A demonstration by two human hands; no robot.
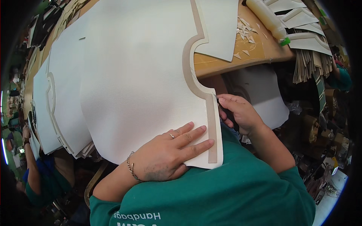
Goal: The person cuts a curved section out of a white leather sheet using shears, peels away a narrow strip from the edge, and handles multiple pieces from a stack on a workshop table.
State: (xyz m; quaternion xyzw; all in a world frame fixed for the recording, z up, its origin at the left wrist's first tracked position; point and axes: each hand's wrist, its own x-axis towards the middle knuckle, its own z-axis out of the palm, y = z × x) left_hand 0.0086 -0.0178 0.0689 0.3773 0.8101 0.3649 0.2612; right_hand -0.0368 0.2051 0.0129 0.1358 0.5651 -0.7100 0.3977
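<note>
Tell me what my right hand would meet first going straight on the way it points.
Your right hand would probably meet the right edge of the white panel first; whether it would pass over or under is unclear.

This is a workshop. Big white sheets [132,67] lie in piles on a brown surface [273,51], with little cut-off bits [246,32] and a bottle [266,19] with a green cap [284,41]. More cut pieces [311,42] are stacked near the bottle. Another person [43,188] is over on the left. The edge is dark, but more stuff [337,145] seems heaped there.
</note>
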